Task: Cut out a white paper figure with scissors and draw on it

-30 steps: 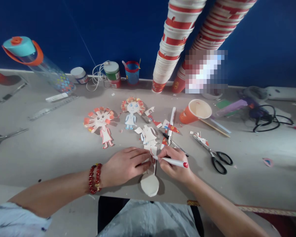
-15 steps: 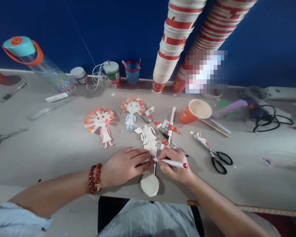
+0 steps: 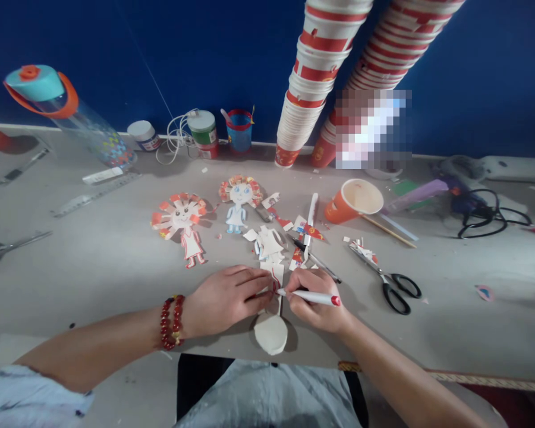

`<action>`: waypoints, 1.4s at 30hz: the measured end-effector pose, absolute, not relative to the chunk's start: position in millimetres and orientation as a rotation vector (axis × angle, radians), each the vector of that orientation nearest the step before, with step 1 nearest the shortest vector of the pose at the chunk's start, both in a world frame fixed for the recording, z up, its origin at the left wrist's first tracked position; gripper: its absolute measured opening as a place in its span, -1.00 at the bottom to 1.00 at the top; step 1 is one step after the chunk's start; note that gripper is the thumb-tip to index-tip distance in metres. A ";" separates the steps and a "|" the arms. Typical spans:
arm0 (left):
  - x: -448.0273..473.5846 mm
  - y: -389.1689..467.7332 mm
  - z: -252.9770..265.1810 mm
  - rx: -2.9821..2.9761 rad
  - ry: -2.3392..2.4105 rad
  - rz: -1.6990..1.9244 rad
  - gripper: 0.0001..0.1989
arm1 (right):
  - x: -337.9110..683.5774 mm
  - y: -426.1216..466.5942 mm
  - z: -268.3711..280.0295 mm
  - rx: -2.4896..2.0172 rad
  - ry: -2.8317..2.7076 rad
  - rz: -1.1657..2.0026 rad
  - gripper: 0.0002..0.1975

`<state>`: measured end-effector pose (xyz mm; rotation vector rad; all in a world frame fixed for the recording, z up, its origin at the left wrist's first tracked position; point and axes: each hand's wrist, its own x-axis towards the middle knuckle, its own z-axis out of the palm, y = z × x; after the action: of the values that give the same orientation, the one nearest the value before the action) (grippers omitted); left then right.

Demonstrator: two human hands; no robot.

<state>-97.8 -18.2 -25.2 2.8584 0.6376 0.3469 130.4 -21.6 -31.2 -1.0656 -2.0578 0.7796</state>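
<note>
My right hand [image 3: 314, 297] is closed round a white marker pen [image 3: 318, 296] with a red end. Its tip touches a white paper cutout [image 3: 277, 272] that bears red lines. Pressed flat on the left side of that paper is my left hand [image 3: 232, 297], fingers stretched out and partly covering it. The cutout's round white end [image 3: 271, 333] lies near the table's front edge. Just beyond my hands are white paper scraps [image 3: 270, 244] and a black pen [image 3: 316, 260]. Two finished-looking paper dolls, one outlined in red [image 3: 189, 238], one in blue [image 3: 236, 208], lie farther back.
Black-handled scissors [image 3: 395, 285] lie right of my right hand. An orange paper cup [image 3: 354, 201] stands behind them. Tall stacks of paper cups [image 3: 296, 119] rise at the back. At the back left are a clear bottle [image 3: 89, 131], jars and a blue cup [image 3: 239, 137].
The marker tip has shifted very slightly on the paper, toward me. My left hand stays in place.
</note>
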 end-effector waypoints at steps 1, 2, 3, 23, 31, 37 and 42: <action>-97.7 -18.2 -25.2 2.858 0.635 0.345 -0.74 | 130.4 -21.7 -31.2 -1.063 -2.061 0.777 -0.90; -97.6 -18.1 -25.3 2.857 0.634 0.346 -0.74 | 130.4 -21.9 -31.2 -1.060 -2.063 0.777 -0.90; -97.6 -18.1 -25.4 2.856 0.632 0.350 -0.74 | 130.3 -22.0 -31.0 -1.057 -2.064 0.781 -0.89; -98.3 -18.6 -25.4 2.875 0.643 0.369 -0.76 | 132.1 -22.8 -32.4 -0.989 -2.072 0.889 -0.90; -98.2 -18.2 -24.9 2.868 0.642 0.372 -0.77 | 132.8 -22.4 -31.8 -0.949 -2.080 0.907 -0.89; -99.1 -18.7 -25.5 2.882 0.634 0.352 -0.75 | 133.3 -22.0 -30.8 -0.901 -2.081 0.904 -0.90; -99.0 -19.1 -27.8 2.886 0.641 0.370 -0.76 | 133.1 -22.2 -30.5 -0.890 -2.086 0.933 -0.90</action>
<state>-99.0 -19.1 -27.8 2.8863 0.6409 0.3701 133.1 -22.2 -30.5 -0.8904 -2.0864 0.9331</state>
